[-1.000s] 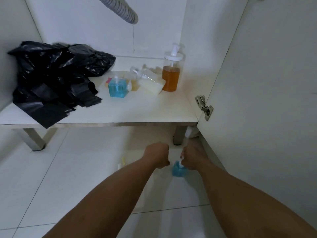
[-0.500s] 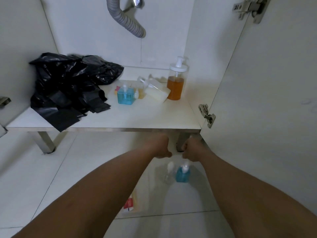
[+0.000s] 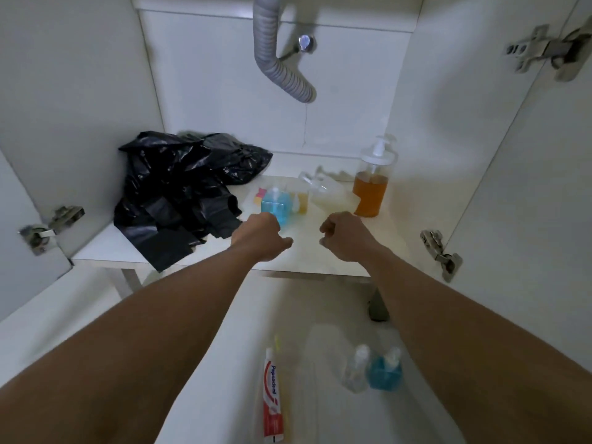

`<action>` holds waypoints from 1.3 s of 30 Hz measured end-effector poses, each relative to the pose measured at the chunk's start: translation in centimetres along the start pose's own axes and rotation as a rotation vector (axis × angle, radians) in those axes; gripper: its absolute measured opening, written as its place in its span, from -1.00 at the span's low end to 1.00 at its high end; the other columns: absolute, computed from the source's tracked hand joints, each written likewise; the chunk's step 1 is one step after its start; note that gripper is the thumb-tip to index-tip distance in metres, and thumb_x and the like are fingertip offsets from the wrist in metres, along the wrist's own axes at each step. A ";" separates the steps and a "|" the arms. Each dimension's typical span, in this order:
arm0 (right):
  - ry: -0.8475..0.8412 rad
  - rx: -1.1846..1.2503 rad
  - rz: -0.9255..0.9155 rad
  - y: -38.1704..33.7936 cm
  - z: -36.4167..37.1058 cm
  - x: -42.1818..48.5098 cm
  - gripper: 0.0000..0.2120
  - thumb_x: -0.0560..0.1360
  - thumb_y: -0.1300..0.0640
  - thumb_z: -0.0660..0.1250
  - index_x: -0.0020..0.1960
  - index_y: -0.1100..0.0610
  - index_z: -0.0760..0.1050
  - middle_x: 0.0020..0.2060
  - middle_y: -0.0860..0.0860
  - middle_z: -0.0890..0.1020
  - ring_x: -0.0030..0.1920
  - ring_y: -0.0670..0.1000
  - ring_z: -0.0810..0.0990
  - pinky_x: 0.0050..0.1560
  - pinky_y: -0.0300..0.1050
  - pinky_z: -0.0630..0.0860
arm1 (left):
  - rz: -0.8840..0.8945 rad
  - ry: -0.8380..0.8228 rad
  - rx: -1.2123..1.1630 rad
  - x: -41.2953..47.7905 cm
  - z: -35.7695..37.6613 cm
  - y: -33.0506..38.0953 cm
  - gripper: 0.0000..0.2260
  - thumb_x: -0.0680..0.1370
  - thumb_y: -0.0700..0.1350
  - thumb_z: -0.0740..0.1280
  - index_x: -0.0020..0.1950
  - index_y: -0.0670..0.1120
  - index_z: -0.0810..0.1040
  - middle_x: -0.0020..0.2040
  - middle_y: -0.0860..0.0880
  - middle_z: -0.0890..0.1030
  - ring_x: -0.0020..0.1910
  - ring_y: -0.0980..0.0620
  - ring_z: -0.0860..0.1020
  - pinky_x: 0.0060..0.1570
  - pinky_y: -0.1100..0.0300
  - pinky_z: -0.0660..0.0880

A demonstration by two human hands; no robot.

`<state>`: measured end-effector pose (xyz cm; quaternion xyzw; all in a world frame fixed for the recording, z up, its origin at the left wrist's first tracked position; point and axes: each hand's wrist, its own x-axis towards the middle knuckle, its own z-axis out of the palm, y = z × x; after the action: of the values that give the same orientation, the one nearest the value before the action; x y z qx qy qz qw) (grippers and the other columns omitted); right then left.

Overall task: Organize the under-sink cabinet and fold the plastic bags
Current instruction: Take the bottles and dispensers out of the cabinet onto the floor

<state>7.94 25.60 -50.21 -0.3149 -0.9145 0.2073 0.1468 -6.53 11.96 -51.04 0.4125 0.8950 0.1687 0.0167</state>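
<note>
A heap of crumpled black plastic bags (image 3: 179, 193) lies on the left of the white cabinet shelf (image 3: 105, 251). Beside it stand a small blue soap bottle (image 3: 276, 205), a small yellow bottle (image 3: 301, 201), a pale bottle lying on its side (image 3: 330, 193) and a tall pump bottle of orange liquid (image 3: 371, 184). My left hand (image 3: 261, 237) hovers over the shelf just in front of the blue bottle, fingers loosely curled, holding nothing. My right hand (image 3: 344, 235) hovers a little to the right, also curled and empty.
On the floor tile below stand a clear bottle (image 3: 355, 368) and a blue bottle (image 3: 384, 370), with a toothpaste tube (image 3: 272, 398) lying to their left. A grey drain hose (image 3: 278, 59) hangs from above. Both cabinet doors stand open, with hinges (image 3: 440, 253) on the sides.
Both hands have risen from the bottles on the floor up over the front of the shelf. The view has tilted upward, showing more of the hose and cabinet.
</note>
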 end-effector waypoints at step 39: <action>0.228 0.419 0.187 -0.2 10.0 9.7 -0.79 0.51 0.14 0.40 0.04 0.09 0.39 -0.13 0.02 0.52 -0.16 0.05 0.49 -0.18 -0.15 0.35 | -0.238 0.288 -0.657 6.9 7.7 -4.5 -0.25 0.18 0.05 0.64 0.29 -0.07 0.44 0.06 0.00 0.53 0.12 -0.08 0.55 0.04 0.08 0.57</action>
<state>-3.48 28.73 -57.50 -0.3819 -0.7960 0.3683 0.2913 -13.09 16.60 -58.99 0.2503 0.8282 0.4998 0.0416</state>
